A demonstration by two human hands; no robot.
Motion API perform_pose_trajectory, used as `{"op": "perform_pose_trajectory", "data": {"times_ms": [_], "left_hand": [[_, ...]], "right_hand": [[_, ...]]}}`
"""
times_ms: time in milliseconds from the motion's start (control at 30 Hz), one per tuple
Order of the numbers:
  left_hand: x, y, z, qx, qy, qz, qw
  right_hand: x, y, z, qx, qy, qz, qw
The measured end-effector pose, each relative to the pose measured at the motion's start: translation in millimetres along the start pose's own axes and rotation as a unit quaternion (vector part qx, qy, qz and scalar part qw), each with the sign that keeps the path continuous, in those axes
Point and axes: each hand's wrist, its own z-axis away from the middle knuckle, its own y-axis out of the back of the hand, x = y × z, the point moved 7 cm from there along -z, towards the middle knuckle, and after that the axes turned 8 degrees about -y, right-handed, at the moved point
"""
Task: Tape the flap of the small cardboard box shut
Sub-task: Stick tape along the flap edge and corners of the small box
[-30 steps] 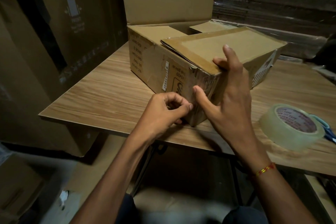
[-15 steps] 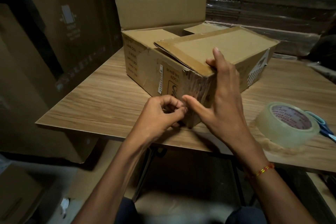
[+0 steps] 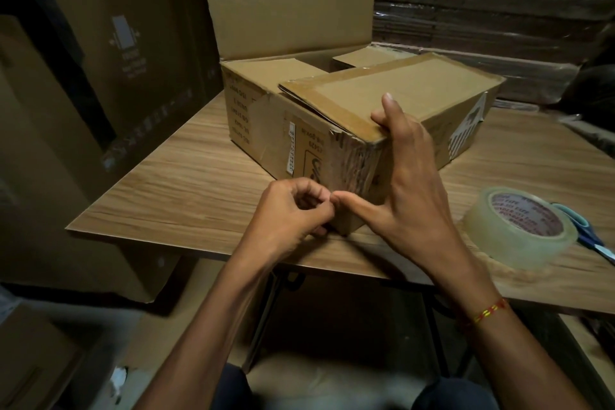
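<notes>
Little has shifted since earlier: right hand [image 3: 409,183] still presses the flap [image 3: 382,93] of the box [image 3: 299,143], table centre; left hand [image 3: 293,213] pinches at the corner, seemingly tape. Light, stiff cardboard; hold edges. Tape roll [image 3: 519,226] at three o'clock.

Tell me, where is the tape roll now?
The tape roll lies flat on the table, right of the right hand, beside blue-handled scissors.

The left hand [image 3: 293,210] is curled, fingertips pinched against its thumb at 3 o'clock. The right hand [image 3: 416,183] is spread, fingers pointing to 12 o'clock, thumb stretched toward 9 o'clock to meet the left fingertips. Both forearms are bare.
</notes>
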Motion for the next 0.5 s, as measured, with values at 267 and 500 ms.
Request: {"op": "perform_pose_trajectory", "data": {"times_ms": [267, 500], "left_hand": [[-1, 5, 0, -0.020, -0.007, -0.045, 0.999], [36, 26, -19, 0.022, -0.130, -0.079, 0.988]], "right_hand": [[11, 12, -2, -0.064, 0.044, -0.023, 0.997], [10, 9, 1, -0.056, 0.032, -0.030, 0.997]]}}
